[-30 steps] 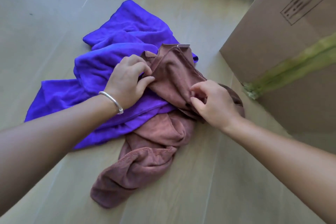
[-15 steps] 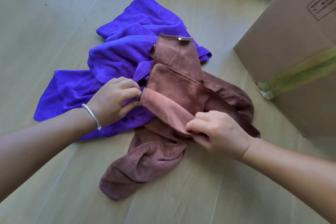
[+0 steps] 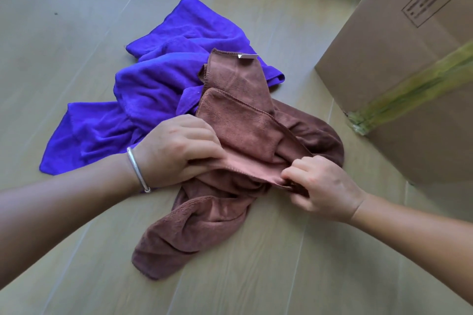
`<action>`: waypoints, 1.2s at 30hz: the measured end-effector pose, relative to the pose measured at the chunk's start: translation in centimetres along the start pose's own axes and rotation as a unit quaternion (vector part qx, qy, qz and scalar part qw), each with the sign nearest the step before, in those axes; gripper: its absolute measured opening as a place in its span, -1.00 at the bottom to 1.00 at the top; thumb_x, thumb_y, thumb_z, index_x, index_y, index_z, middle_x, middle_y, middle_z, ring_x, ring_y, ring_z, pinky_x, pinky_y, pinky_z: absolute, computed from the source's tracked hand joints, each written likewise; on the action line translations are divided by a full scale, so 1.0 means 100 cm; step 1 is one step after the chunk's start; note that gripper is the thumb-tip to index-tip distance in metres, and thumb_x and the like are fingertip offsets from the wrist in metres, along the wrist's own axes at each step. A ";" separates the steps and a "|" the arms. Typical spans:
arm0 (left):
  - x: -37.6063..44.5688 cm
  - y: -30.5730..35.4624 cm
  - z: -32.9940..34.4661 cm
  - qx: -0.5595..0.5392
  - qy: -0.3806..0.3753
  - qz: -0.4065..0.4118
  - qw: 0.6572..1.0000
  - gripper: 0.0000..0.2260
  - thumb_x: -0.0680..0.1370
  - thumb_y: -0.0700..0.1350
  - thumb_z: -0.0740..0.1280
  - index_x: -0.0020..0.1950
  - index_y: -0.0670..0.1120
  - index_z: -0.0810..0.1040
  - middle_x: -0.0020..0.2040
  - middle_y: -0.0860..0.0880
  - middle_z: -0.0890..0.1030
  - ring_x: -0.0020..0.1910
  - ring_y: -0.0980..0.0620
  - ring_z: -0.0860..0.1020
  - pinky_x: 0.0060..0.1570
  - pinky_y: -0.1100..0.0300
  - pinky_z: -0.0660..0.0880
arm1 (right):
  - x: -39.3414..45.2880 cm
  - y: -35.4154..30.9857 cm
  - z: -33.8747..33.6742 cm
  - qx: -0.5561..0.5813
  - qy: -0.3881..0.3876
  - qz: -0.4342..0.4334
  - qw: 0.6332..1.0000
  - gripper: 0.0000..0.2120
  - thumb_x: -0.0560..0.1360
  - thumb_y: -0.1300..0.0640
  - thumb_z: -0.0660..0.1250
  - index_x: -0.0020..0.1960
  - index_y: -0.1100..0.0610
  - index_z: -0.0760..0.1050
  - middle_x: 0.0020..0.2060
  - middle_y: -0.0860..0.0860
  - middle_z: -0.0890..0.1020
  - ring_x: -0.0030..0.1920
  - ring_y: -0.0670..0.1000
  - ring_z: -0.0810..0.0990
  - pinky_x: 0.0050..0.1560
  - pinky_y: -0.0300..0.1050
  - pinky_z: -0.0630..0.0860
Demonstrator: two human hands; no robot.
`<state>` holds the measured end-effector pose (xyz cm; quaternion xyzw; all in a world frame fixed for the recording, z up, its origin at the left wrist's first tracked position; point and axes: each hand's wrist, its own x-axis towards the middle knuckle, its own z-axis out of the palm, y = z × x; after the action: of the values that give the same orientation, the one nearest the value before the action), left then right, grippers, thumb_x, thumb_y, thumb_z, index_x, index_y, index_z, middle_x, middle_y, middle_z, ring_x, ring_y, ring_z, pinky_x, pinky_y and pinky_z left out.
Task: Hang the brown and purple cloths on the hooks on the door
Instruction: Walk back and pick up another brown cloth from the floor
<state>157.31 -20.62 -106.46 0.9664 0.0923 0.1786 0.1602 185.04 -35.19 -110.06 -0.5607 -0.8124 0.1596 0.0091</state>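
A crumpled brown cloth [image 3: 243, 123] lies on the wooden floor, partly on top of a purple cloth [image 3: 153, 89] that spreads to the left and back. A small white tag sits at the brown cloth's far corner. My left hand [image 3: 176, 148], a silver bangle on its wrist, grips the near edge of the brown cloth at its left end. My right hand [image 3: 320, 186] pinches the same edge further right. The edge is stretched between both hands. No door or hooks are in view.
A large cardboard box [image 3: 409, 71] with yellow-green tape stands on the floor at the right, close to the cloths. A dark strip runs along the far edge of the pale wooden floor [image 3: 76, 20].
Both hands have pulled the brown cloth's edge toward me, unfolding it off the purple cloth. My left hand has shifted onto the brown edge and my right hand has moved nearer.
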 end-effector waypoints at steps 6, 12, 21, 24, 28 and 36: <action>-0.005 0.014 -0.034 -0.058 0.027 -0.146 0.987 -0.75 0.56 -0.02 0.29 -0.05 -0.16 0.68 -0.20 -0.03 0.65 -0.25 -0.07 0.59 -0.20 0.07 0.53 | -0.028 0.004 -0.016 0.015 0.012 0.079 0.997 -0.72 0.29 0.26 0.50 -0.01 0.13 0.62 -0.25 0.05 0.66 -0.27 0.14 0.64 -0.31 -0.04 0.57; -0.004 0.046 -0.109 -0.106 0.152 -0.317 0.930 -0.77 0.50 0.04 0.39 -0.04 -0.10 0.68 -0.19 0.06 0.67 -0.24 0.06 0.62 -0.19 0.01 0.55 | -0.022 -0.026 -0.113 0.100 0.119 0.242 0.958 -0.84 0.53 0.20 0.29 0.08 0.12 0.58 -0.02 0.07 0.64 0.00 0.15 0.59 0.01 -0.01 0.49; -0.028 0.107 -0.281 -0.090 0.252 -0.456 0.849 -0.82 0.45 0.03 0.41 -0.07 -0.04 0.67 -0.25 0.08 0.65 -0.24 0.18 0.57 -0.12 0.09 0.54 | -0.002 -0.114 -0.308 0.066 0.138 0.216 0.964 -0.85 0.56 0.03 0.25 -0.05 0.06 0.56 -0.13 0.01 0.59 -0.05 0.09 0.55 -0.07 0.00 0.48; -0.042 0.127 -0.345 -0.074 0.287 -0.476 0.828 -0.89 0.49 -0.02 0.36 -0.07 0.01 0.66 -0.24 0.20 0.63 -0.23 0.31 0.53 -0.07 0.31 0.48 | 0.012 -0.158 -0.364 0.060 0.154 0.170 0.971 -0.87 0.55 0.02 0.25 -0.07 0.04 0.52 -0.16 -0.03 0.58 -0.10 0.07 0.54 -0.11 -0.02 0.48; -0.069 0.146 -0.423 -0.043 0.326 -0.496 0.804 -0.91 0.51 -0.08 0.35 -0.06 0.06 0.64 -0.20 0.43 0.56 -0.21 0.39 0.51 -0.10 0.49 0.38 | 0.037 -0.212 -0.420 0.046 0.118 0.084 0.988 -0.81 0.56 0.00 0.22 -0.03 0.10 0.52 -0.16 0.01 0.59 -0.14 0.14 0.55 -0.16 0.01 0.50; -0.106 0.183 -0.534 -0.083 0.434 -0.505 0.741 -0.86 0.45 -0.11 0.46 -0.16 0.13 0.58 -0.25 0.16 0.64 -0.24 0.22 0.60 -0.17 0.38 0.49 | 0.083 -0.316 -0.478 0.032 0.031 -0.027 0.999 -0.80 0.50 -0.12 0.28 -0.13 0.00 0.51 -0.27 -0.15 0.50 -0.28 -0.06 0.44 -0.29 -0.14 0.34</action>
<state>129.82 -25.41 -56.29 0.5790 0.6115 0.4782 0.2493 162.54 -25.85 -57.59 -0.5427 -0.8210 0.1682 0.0562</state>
